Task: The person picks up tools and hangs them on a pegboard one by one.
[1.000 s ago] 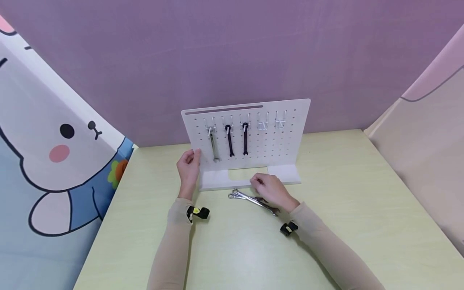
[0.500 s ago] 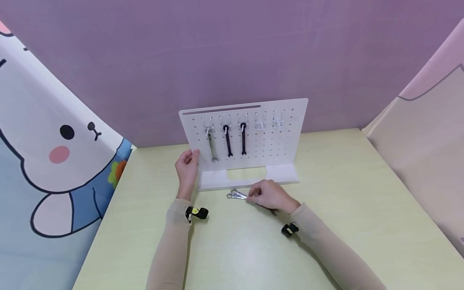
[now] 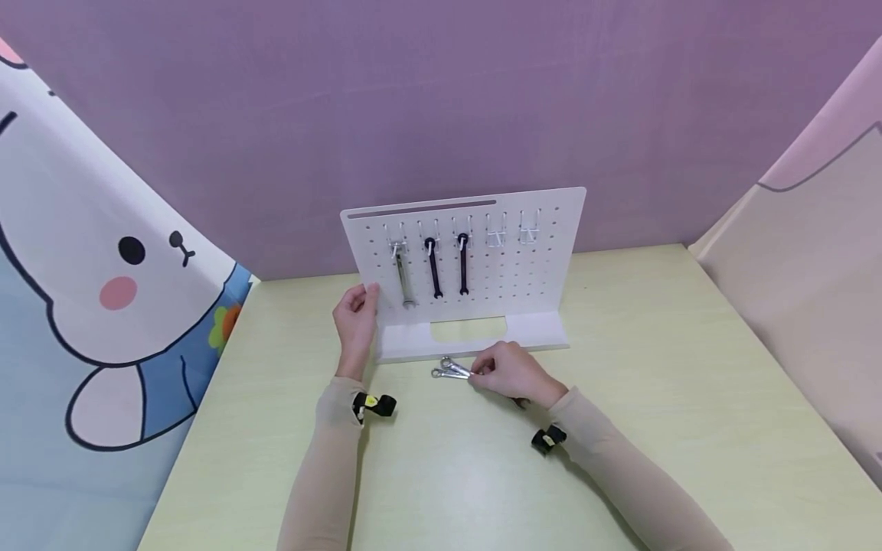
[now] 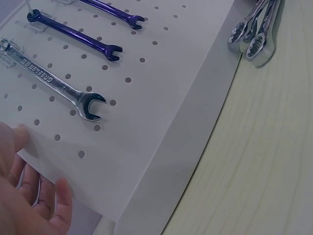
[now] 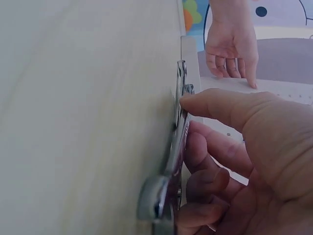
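Note:
My left hand (image 3: 357, 321) holds the left edge of a white pegboard stand (image 3: 524, 283), thumb on the front face and fingers at the back. On the board hang a silver combination wrench (image 4: 54, 83) and two dark purple wrenches (image 4: 73, 33), open ends down. Low at the table in front of the stand, my right hand (image 3: 513, 371) pinches a silver combination wrench (image 5: 180, 139) between thumb and fingers. Other silver wrenches (image 4: 238, 32) lie close beside it, their ring ends pointing left. In the head view the right hand covers much of this pile.
Two more wire hooks (image 3: 496, 236) stick out of the board's upper right. The stand's flat base (image 3: 406, 344) has a cut-out in its middle. Behind the pale wooden table (image 3: 641, 344) hangs a purple cloth (image 3: 441, 115), with a cartoon-printed cloth (image 3: 83, 306) at left.
My right hand has moved back from the stand's base onto the silver wrenches and taken hold of one. The left hand stays at the board's edge.

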`<state>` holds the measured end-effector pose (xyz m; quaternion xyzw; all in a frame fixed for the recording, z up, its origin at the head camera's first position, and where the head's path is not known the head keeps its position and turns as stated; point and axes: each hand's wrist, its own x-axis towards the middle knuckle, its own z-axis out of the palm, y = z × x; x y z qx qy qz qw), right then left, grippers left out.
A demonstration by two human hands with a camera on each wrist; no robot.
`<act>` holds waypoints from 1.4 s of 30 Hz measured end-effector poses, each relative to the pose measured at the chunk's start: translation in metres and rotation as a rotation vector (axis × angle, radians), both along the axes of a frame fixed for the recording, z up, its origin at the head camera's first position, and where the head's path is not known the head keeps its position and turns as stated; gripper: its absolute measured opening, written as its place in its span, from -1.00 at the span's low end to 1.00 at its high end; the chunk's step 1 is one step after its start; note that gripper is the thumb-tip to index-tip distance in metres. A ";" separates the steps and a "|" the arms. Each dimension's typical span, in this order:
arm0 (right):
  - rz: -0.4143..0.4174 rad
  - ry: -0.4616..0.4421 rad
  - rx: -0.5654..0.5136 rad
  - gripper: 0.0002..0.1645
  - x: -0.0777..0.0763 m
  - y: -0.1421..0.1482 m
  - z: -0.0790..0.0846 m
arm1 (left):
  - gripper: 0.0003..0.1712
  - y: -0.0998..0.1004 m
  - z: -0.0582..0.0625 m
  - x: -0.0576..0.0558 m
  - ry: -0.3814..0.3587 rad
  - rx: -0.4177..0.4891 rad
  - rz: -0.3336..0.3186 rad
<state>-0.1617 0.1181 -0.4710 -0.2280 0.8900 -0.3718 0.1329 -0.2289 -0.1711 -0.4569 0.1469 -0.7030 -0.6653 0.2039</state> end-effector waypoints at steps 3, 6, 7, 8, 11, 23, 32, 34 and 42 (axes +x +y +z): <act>-0.003 -0.011 -0.009 -0.93 0.000 0.000 0.000 | -0.64 0.000 0.000 0.000 0.000 0.006 -0.002; -0.011 -0.036 -0.026 -0.94 0.000 0.000 0.001 | -0.65 0.000 0.001 0.000 0.009 0.012 -0.001; -0.016 -0.049 -0.034 -0.95 -0.001 0.000 0.001 | -0.64 0.000 0.001 0.000 0.011 0.012 -0.001; -0.022 -0.063 -0.043 -0.95 -0.001 0.000 0.000 | -0.64 -0.001 0.001 0.000 0.012 0.011 -0.002; -0.035 -0.096 -0.064 -0.96 -0.002 0.001 -0.001 | -0.64 -0.001 0.000 0.001 0.011 0.008 -0.005; -0.048 -0.104 -0.096 -0.95 -0.005 0.004 -0.003 | -0.63 -0.002 0.000 0.001 -0.008 0.007 0.000; -0.071 -0.095 -0.115 -0.94 -0.006 0.004 -0.001 | -0.63 0.000 0.000 0.001 0.004 0.006 -0.008; -0.076 -0.085 -0.121 -0.93 -0.006 0.004 -0.001 | -0.64 0.000 0.000 0.001 0.006 0.007 -0.011; -0.076 -0.059 -0.143 -0.89 -0.007 0.005 -0.001 | -0.64 -0.001 -0.002 0.000 0.000 0.002 -0.015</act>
